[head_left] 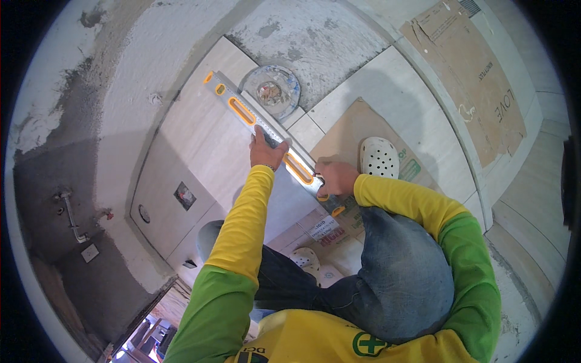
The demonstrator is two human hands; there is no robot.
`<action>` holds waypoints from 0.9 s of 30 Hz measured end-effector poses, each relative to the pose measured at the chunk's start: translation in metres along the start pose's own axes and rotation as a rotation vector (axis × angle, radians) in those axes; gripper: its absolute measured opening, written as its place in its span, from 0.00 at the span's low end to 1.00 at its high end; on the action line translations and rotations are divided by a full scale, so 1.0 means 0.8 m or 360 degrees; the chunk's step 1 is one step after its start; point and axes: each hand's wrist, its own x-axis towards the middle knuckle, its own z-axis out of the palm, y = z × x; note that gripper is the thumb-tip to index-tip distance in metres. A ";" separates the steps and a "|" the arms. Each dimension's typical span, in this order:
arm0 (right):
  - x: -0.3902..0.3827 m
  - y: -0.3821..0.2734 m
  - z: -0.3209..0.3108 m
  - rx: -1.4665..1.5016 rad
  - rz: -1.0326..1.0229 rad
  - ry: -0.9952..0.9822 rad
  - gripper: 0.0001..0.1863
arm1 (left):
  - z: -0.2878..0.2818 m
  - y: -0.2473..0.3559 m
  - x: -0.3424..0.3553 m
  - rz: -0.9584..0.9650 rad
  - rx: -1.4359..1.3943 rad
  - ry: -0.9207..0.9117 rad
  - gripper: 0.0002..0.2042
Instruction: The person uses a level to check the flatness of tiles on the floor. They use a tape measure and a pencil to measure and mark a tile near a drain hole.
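Note:
A silver spirit level (269,132) with yellow-edged openings lies slantwise across a large pale tile (209,127). My left hand (268,149) grips it near the middle, thumb and fingers spread across its body. Close to the level's near end, my right hand (336,178) is closed in a pinch by its edge. Something small and thin shows at those fingertips, too small to make out. Beside the level's far half sits a round, dirty clear tub or disc (288,81) with debris in its middle. Narrow cut tile pieces (305,131) lie along the level's right side.
Cardboard (342,130) lies under my white clog (379,158); another cardboard sheet (472,85) is at the right. Rough bare cement (321,30) shows at the far side. The tile at the left has a square cutout (185,196). A metal pipe fitting (74,218) stands out farther left.

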 end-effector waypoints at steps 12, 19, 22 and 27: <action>0.004 -0.005 0.001 -0.0041 0.0030 -0.0064 0.30 | -0.005 -0.001 0.000 -0.0024 0.0015 -0.0056 0.55; 0.005 -0.003 0.004 -0.0078 0.0030 -0.0035 0.30 | -0.005 0.000 0.001 -0.0030 -0.0029 -0.0062 0.54; 0.004 -0.004 0.002 -0.0074 0.0044 -0.0045 0.30 | -0.006 0.000 0.001 -0.0038 -0.0030 -0.0077 0.54; 0.003 -0.005 0.000 -0.0047 0.0059 -0.0069 0.31 | -0.006 0.000 0.000 -0.0028 -0.0003 -0.0069 0.53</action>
